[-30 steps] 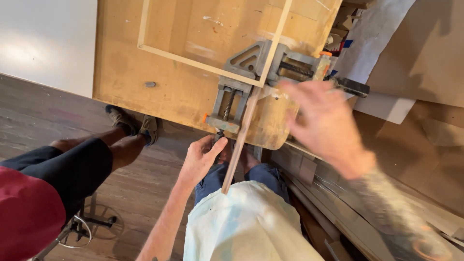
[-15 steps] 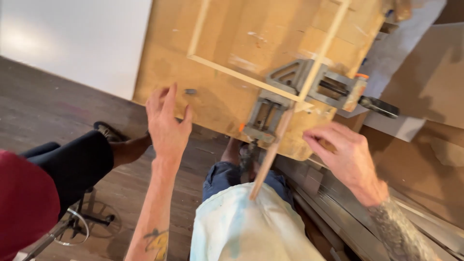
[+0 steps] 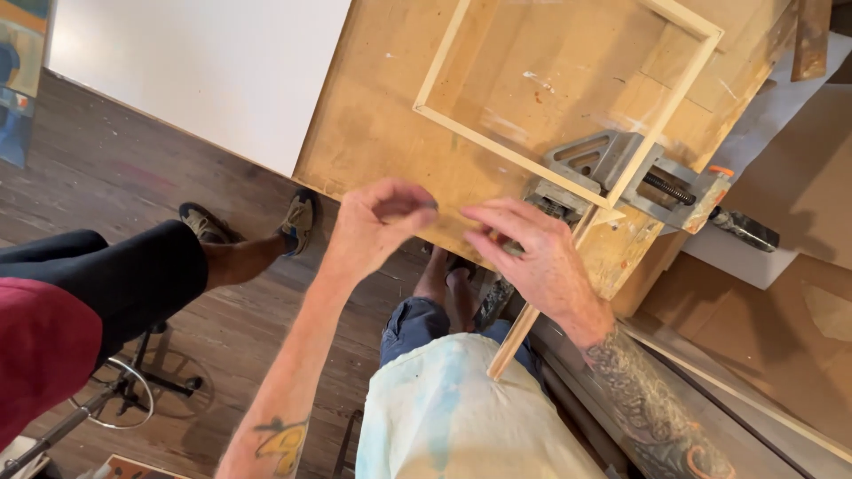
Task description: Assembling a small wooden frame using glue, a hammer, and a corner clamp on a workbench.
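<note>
A square frame of thin pale wood strips (image 3: 568, 89) lies on a worn wooden worktable (image 3: 382, 133). A grey metal corner clamp (image 3: 612, 164) grips its near corner. One long strip (image 3: 519, 333) sticks out past the table's edge toward my lap. My left hand (image 3: 377, 226) hovers at the table's front edge, thumb and fingers pinched on a small dark piece (image 3: 431, 206). My right hand (image 3: 532, 257) is beside it, fingers spread and pointing at the left hand, holding nothing, just in front of the clamp and over the long strip.
Another person sits at the left, with a dark trouser leg (image 3: 106, 275), a red garment (image 3: 40, 355) and sandalled feet (image 3: 297, 222) under the table. A white panel (image 3: 204, 71) lies beyond. A metal stand base (image 3: 133, 399) stands on the wood floor. Boards (image 3: 781, 337) lean at right.
My left hand went from under the table up to its top, then drew back pinched. My right hand swung left in front of the clamp. The view shifted, showing more of the frame.
</note>
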